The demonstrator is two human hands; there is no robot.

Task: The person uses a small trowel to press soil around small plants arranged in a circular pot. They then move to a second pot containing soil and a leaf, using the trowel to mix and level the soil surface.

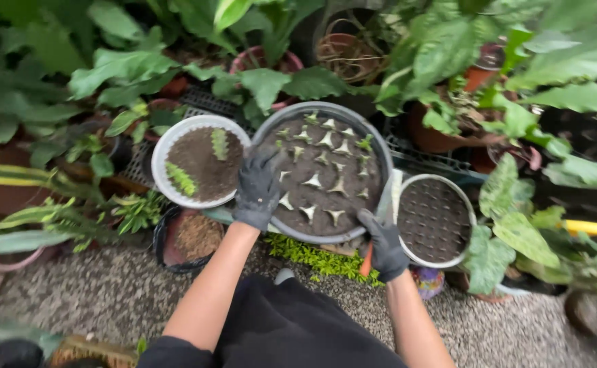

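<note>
Head view, looking straight down over black-clothed knees onto a gravel floor point(108, 293) crowded with potted plants. Far left, long striped leaves point(12, 176) fan out over the ground, and just right of them sits a small dark pot of brownish soil point(193, 237). Above that pot there's a white round tray point(164, 146) filled with dark soil, two green leaf cuttings lying in it, one near the top and one at the lower left. Now the left hand point(257, 187), in a dark grey glove, rests on the left rim of the big grey round tray point(380, 146); the fingers are spread and reach inward over the soil, though I cannot tell whether they grip the rim or only lie on it. That grey tray sits dead centre, touching the white one, packed with dark soil and rows of pale, pointed leaf cuttings point(312, 180) standing up in it. Below it, a patch of bright yellow-green groundcover point(315, 257) peeks out. The right hand point(382, 244), gloved the same, is at the tray's lower right edge, fingers curled together around the rim. Just right of that hand stands a smaller white-rimmed perforated tray point(471, 218), empty-looking and dark inside. Far right, broad mottled green leaves point(510, 235) lean in, with terracotta pots point(435, 140) behind.
</note>
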